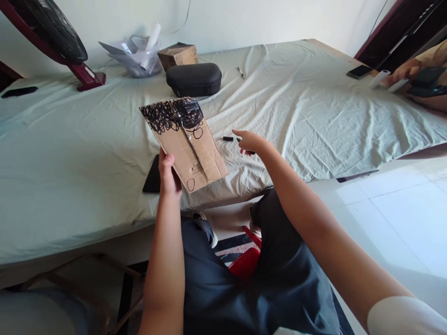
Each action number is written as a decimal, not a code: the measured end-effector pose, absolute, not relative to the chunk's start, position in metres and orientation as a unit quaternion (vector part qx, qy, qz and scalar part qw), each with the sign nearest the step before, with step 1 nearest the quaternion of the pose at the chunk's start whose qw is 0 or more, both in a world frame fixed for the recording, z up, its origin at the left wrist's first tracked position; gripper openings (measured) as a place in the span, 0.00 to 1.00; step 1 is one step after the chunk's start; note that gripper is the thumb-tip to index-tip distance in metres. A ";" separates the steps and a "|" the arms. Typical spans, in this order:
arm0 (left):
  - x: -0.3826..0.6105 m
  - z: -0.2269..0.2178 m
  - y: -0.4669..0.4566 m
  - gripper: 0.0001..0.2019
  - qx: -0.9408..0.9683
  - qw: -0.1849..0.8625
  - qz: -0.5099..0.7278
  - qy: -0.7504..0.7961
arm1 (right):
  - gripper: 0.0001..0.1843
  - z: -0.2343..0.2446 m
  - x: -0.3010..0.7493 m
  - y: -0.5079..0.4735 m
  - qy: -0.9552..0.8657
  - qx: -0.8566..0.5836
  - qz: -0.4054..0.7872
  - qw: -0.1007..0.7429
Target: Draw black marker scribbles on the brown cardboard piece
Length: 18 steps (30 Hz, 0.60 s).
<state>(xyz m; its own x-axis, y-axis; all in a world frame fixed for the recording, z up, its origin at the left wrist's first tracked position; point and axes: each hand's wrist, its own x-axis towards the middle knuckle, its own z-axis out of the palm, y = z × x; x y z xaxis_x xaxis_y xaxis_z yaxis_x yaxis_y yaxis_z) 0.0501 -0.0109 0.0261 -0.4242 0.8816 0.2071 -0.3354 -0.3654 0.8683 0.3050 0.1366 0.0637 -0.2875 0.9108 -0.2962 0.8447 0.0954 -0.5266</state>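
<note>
Left hand (169, 174) grips the lower left edge of one flat brown cardboard sheet (186, 146), thumb on its front, and holds it tilted above the near edge of the bed. The top of the cardboard is covered in black scribbled loops, a dark crease runs down its middle, and a few small drawn circles sit lower on it. Right hand (248, 141) reaches out over the bed with fingers curled loosely, holding nothing, just above one thin black marker pen (228, 138) that lies on the sheet; whether the fingertips touch the pen cannot be told.

One flat black phone-like slab (152, 177) lies on the bed just beside the left hand, partly behind the cardboard. Farther back stand one black oval zip case (194, 79), one small brown cardboard box (178, 54), one heap of clear plastic wrapping (134, 53) and one dark fan on a maroon stand (56, 35). A second small pen (240, 72) lies near the case.

A wrinkled pale grey-green bedsheet (314, 102) covers the bed. Another person's hand (405, 72) rests at the far right corner, near one dark phone (359, 71). White wall rises behind; white floor tiles (401, 204) lie to the right.
</note>
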 end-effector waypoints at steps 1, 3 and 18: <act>0.051 0.026 -0.011 0.42 0.351 0.408 0.750 0.384 | 0.52 0.068 0.308 0.136 -0.707 -0.603 0.365 0.049; 0.052 0.027 -0.011 0.40 0.357 0.412 0.751 0.373 | 0.46 0.076 0.315 0.137 -0.647 -0.602 0.452 0.121; 0.069 0.006 -0.005 0.40 0.423 0.411 0.711 0.383 | 0.31 0.115 0.268 0.050 -0.665 -0.152 0.429 0.592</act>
